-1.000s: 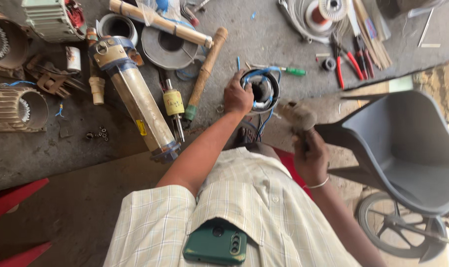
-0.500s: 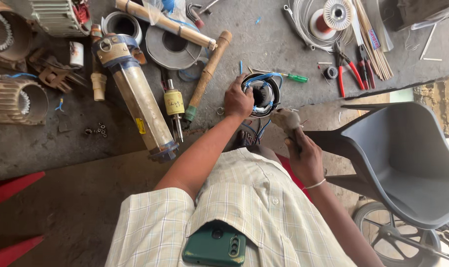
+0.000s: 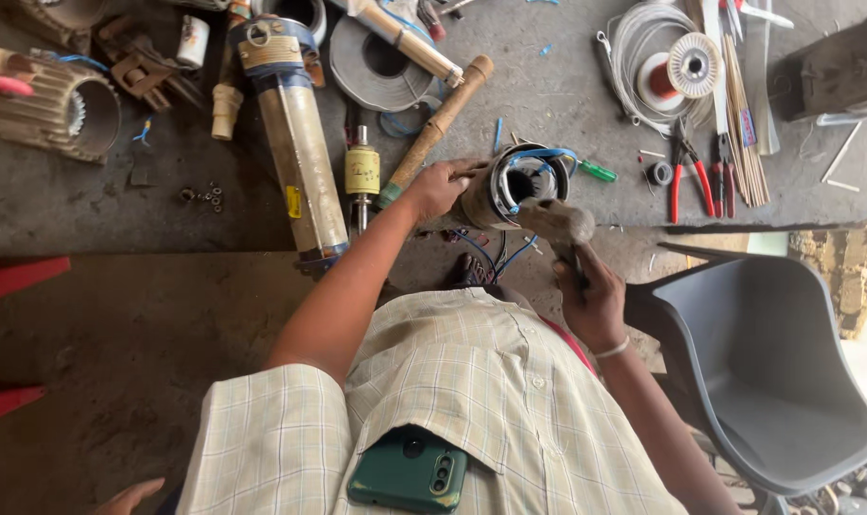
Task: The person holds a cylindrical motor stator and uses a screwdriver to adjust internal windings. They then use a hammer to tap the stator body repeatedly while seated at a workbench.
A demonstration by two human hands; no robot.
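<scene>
Left hand (image 3: 440,188) grips motor stator (image 3: 512,186) on surface (image 3: 567,105); right hand (image 3: 591,296) clenches hammer (image 3: 559,224) at its rim.

Grey plastic chair (image 3: 767,362), concrete floor (image 3: 119,324)

Grey workbench (image 3: 567,105) under long pump cylinder (image 3: 295,143), wire spool (image 3: 691,65), red-handled pliers (image 3: 686,172).
</scene>
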